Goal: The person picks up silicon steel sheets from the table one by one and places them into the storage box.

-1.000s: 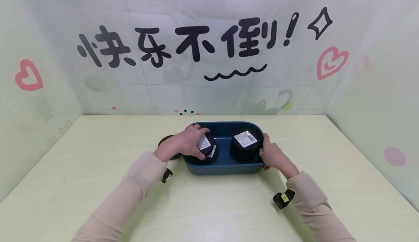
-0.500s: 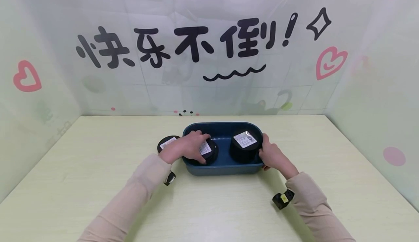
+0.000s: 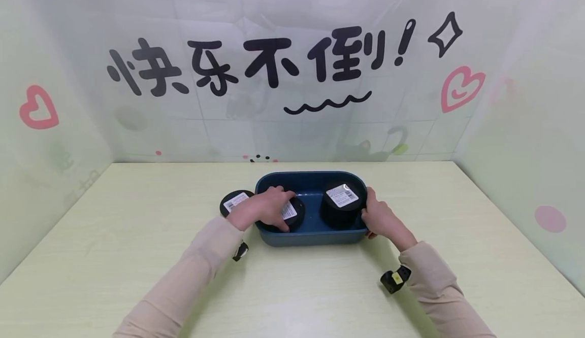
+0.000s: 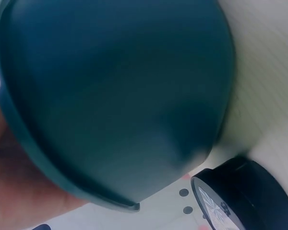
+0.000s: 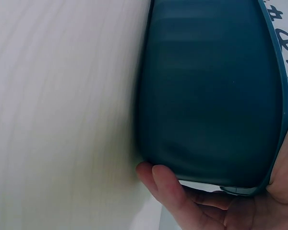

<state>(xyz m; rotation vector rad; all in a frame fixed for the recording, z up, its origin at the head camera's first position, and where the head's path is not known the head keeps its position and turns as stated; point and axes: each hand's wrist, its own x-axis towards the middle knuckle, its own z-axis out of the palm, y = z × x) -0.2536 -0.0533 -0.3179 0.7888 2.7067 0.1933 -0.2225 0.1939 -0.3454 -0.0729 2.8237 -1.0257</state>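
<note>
While the dark blue tub (image 3: 313,234) sits near the middle of the pale table (image 3: 114,257), the left hand (image 3: 258,209) reaches over its left rim with fingers curled round a black round container (image 3: 292,212) low inside the tub's left half. The right hand (image 3: 381,218) clasps the tub's right end – fingers under the wall, thumb over the rim. A second black container (image 3: 342,206) stands in the right half, label up, and a third (image 3: 234,202) rests on the table just beside the tub's left end.
</note>
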